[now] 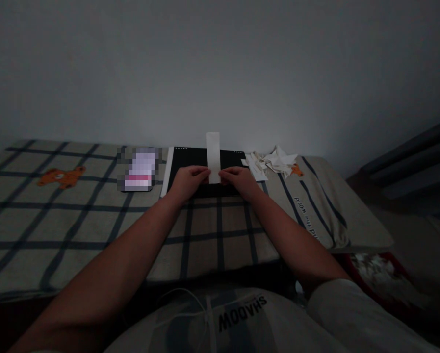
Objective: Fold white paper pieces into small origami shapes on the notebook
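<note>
A narrow strip of white paper stands roughly upright between my two hands. My left hand pinches its lower left edge between thumb and fingers. On the other side, my right hand grips the lower right edge the same way. Beneath both hands lies a flat black board with a white left border and small pale marks along its far edge. Part of the board is hidden behind my hands and the strip.
The board rests on a checked cloth against a grey wall. A phone with a blurred-out screen lies to the left. Crumpled white paper pieces lie on the right. Below the right edge, a red bin holds white scraps.
</note>
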`<state>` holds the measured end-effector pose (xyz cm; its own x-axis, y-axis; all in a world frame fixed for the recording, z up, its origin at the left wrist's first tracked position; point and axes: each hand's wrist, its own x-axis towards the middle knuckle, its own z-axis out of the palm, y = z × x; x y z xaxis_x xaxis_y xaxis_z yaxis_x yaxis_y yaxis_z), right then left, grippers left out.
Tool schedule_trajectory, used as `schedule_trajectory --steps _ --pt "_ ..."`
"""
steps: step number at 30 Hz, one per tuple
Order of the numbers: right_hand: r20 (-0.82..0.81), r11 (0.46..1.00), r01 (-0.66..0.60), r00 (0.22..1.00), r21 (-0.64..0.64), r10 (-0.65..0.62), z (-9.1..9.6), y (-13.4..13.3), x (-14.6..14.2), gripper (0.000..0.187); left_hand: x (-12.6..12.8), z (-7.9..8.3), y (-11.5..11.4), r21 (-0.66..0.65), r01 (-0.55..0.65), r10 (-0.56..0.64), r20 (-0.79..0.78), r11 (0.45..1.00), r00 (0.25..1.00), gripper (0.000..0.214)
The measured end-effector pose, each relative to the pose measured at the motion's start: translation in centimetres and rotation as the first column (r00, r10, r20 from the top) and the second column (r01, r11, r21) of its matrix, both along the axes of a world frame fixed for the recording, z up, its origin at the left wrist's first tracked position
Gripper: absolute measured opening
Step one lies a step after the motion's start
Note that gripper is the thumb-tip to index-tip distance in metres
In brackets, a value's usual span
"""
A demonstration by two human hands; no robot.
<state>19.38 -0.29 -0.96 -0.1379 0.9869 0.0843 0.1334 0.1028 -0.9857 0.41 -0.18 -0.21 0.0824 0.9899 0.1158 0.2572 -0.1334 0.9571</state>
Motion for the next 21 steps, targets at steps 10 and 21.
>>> schedule_trajectory --steps 10,21 --pt "-0.034 0.999 0.005 0.999 -0.044 -0.006 -0.39 0.28 0.01 0.029 -0.04 0.1 0.03 -0.051 0.036 -0.037 -0.019 0.998 0.999 0.024" --pt "0.009 0.997 0.007 1.0 -0.074 -0.006 -0.02 0.06 -0.15 0.031 0.04 0.15 -0.21 -0.003 0.01 -0.01 0.018 1.0 1.0 0.023"
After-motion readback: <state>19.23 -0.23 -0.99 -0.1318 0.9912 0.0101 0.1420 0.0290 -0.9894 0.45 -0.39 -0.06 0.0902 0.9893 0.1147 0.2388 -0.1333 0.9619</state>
